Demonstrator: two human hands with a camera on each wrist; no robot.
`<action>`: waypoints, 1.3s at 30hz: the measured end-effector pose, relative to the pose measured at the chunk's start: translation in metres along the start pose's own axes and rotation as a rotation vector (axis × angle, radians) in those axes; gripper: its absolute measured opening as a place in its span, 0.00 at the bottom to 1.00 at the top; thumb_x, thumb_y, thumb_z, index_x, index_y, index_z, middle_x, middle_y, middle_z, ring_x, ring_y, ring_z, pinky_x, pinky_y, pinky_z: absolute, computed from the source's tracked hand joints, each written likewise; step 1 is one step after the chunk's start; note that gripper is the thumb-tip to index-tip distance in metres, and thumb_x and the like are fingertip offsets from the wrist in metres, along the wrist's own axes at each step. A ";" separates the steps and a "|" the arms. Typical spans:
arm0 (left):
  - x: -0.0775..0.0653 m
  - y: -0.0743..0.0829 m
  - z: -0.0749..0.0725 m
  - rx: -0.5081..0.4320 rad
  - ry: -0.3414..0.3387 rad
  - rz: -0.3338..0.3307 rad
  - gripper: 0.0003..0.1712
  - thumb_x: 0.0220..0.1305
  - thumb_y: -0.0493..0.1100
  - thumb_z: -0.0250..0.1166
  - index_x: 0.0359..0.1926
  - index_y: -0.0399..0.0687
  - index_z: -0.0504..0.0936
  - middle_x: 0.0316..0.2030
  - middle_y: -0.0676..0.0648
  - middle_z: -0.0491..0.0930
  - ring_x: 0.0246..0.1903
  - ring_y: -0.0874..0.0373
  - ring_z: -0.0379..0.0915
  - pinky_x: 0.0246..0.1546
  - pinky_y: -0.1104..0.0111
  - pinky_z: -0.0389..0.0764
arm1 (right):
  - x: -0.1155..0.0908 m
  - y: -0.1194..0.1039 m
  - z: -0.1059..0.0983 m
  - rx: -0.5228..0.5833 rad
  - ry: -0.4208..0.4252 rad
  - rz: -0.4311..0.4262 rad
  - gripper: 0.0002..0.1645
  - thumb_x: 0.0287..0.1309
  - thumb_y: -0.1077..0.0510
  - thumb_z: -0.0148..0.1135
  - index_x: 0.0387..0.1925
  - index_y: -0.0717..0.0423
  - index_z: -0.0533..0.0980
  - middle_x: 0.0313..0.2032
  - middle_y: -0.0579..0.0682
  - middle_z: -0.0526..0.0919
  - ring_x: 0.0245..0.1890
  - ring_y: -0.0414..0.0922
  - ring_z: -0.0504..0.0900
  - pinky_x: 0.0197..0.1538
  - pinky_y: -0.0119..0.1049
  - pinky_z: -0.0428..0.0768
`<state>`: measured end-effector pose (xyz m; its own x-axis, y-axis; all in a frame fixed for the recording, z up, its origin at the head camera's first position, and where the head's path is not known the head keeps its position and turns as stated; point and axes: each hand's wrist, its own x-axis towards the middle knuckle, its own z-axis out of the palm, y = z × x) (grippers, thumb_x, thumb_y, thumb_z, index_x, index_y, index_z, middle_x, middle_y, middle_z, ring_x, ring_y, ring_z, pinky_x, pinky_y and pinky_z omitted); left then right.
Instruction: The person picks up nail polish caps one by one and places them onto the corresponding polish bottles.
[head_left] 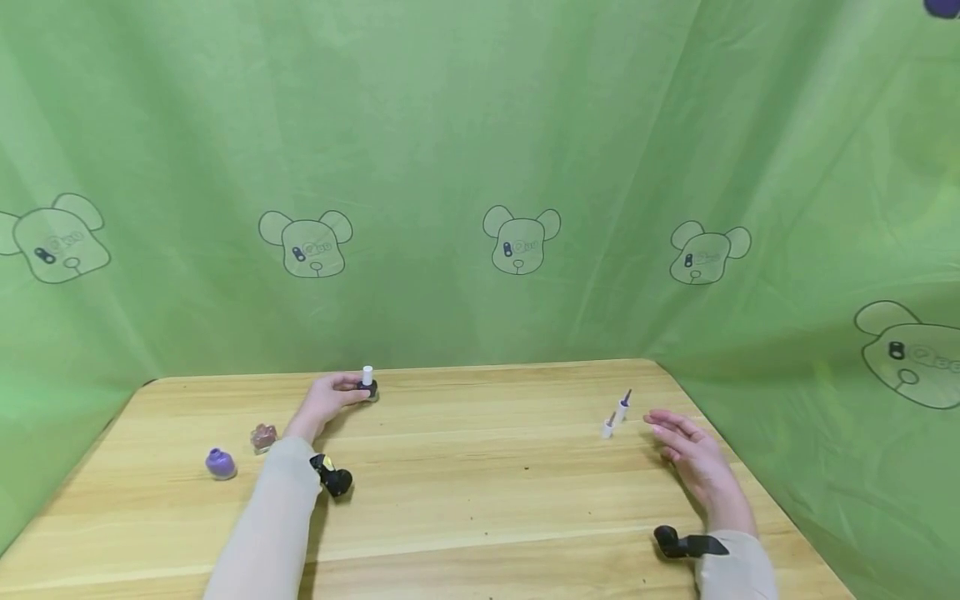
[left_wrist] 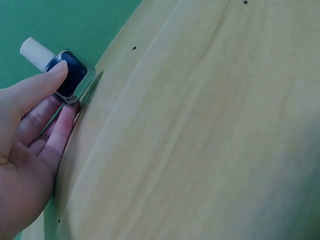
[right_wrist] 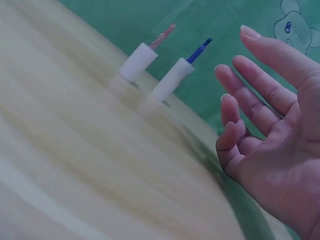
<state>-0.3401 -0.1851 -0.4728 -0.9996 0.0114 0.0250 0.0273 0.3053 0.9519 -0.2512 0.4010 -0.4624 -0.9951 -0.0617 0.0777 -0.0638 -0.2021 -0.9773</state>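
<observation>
My left hand (head_left: 327, 403) pinches a dark nail polish bottle (left_wrist: 76, 77) between thumb and fingers near the table's back edge. Its white cap (left_wrist: 36, 53) is on, and the bottle stands upright in the head view. At the right, my right hand (head_left: 696, 457) holds nothing, its fingers relaxed and apart. Just left of those fingers, two white nail polish caps stand on the table with their brushes pointing up. One cap (left_wrist: 36, 53) belongs to the held bottle; the purple-brushed cap (right_wrist: 173, 79) is nearer my right hand than the pink-brushed cap (right_wrist: 138, 62).
An uncapped purple nail polish bottle (head_left: 221, 464) and a pinkish nail polish bottle (head_left: 263, 437) stand on the wooden table (head_left: 465, 508), left of my left forearm. A green curtain (head_left: 420, 167) with bear-head drawings hangs around the table's back and sides.
</observation>
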 end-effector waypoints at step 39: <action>0.002 0.005 -0.005 0.008 -0.140 -0.035 0.30 0.57 0.32 0.69 0.60 0.27 0.71 0.57 0.30 0.76 0.53 0.49 0.78 0.57 0.66 0.79 | 0.017 0.012 0.043 -0.692 0.070 0.148 0.39 0.59 0.46 0.67 0.66 0.61 0.68 0.66 0.59 0.72 0.45 0.18 0.71 0.55 0.17 0.67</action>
<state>-0.3420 -0.1879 -0.4661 -0.9898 0.1330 -0.0512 -0.0068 0.3149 0.9491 -0.2654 0.3559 -0.4642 -0.9981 0.0273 -0.0559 0.0622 0.4726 -0.8791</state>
